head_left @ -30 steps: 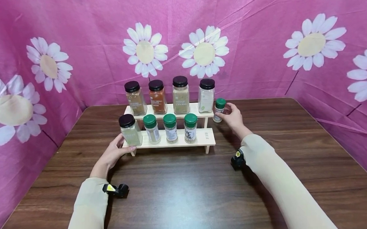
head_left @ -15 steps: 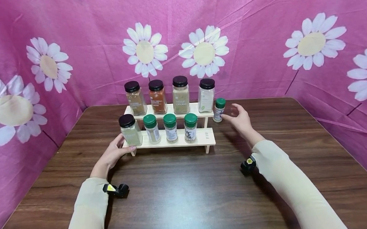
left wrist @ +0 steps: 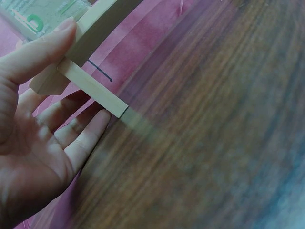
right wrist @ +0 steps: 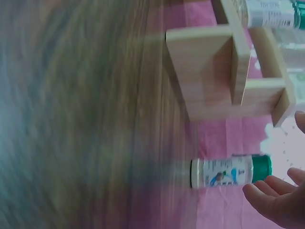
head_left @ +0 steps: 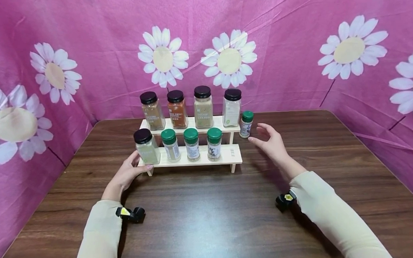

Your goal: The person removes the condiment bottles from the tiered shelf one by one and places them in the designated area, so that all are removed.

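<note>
A two-step wooden rack (head_left: 228,155) stands mid-table. Several black-lidded spice jars (head_left: 203,107) fill its upper step. One black-lidded jar (head_left: 146,147) and three green-lidded bottles (head_left: 192,144) stand on the lower step. My left hand (head_left: 133,168) grips the rack's left end. In the left wrist view its thumb lies on the shelf edge (left wrist: 95,90) and the fingers (left wrist: 81,138) reach behind the leg. A small green-lidded bottle (head_left: 246,124) stands on the table beside the rack's right end. My right hand (head_left: 264,138) hovers open just right of that bottle (right wrist: 224,172), not touching it.
The dark wooden table (head_left: 210,221) is walled on three sides by pink cloth printed with white daisies (head_left: 229,58). A small black camera sits on each wrist (head_left: 130,214). The rack's right end (right wrist: 205,76) stands close to the loose bottle.
My right hand has let go of the small green-lidded bottle and drawn back toward me and to the right. The bottle stays standing beside the rack. My left hand has not moved.
</note>
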A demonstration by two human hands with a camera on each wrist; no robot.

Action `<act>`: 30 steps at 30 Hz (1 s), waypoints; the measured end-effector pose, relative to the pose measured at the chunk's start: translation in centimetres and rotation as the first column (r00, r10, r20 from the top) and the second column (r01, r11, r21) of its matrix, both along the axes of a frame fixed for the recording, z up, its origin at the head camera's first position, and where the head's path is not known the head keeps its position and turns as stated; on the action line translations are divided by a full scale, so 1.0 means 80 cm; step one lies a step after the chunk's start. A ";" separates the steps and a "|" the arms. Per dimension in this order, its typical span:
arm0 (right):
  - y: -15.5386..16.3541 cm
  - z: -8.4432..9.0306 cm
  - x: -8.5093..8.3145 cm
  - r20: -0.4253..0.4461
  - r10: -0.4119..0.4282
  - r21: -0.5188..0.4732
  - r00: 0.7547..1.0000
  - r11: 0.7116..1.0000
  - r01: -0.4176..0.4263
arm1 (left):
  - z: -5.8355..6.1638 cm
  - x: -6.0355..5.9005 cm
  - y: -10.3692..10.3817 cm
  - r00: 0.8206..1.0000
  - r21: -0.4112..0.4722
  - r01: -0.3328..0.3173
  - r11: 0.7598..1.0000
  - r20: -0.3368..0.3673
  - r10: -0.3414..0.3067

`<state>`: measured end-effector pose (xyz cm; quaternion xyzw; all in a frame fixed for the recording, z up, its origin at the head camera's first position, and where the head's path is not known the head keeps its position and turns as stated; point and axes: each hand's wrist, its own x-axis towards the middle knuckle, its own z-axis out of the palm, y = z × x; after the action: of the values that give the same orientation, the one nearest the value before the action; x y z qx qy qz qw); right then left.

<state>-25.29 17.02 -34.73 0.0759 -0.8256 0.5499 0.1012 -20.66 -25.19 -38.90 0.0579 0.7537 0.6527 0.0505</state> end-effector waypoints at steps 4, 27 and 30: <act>-0.008 0.001 0.011 -0.010 0.020 -0.031 1.000 0.999 -0.021 | -0.001 -0.001 0.001 1.000 0.000 -0.002 1.000 0.000 0.002; -0.072 -0.003 0.045 -0.070 0.301 -0.157 0.951 0.938 -0.308 | -0.003 -0.001 0.000 1.000 0.002 0.000 1.000 -0.007 0.000; -0.080 -0.004 0.046 -0.083 0.322 -0.151 0.943 0.931 -0.331 | -0.003 -0.001 0.000 1.000 0.002 -0.003 1.000 -0.007 0.003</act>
<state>-21.59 10.60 -35.03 0.2192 -0.7505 0.6223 0.0375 -20.75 -25.21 -39.14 0.0590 0.7534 0.6532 0.0468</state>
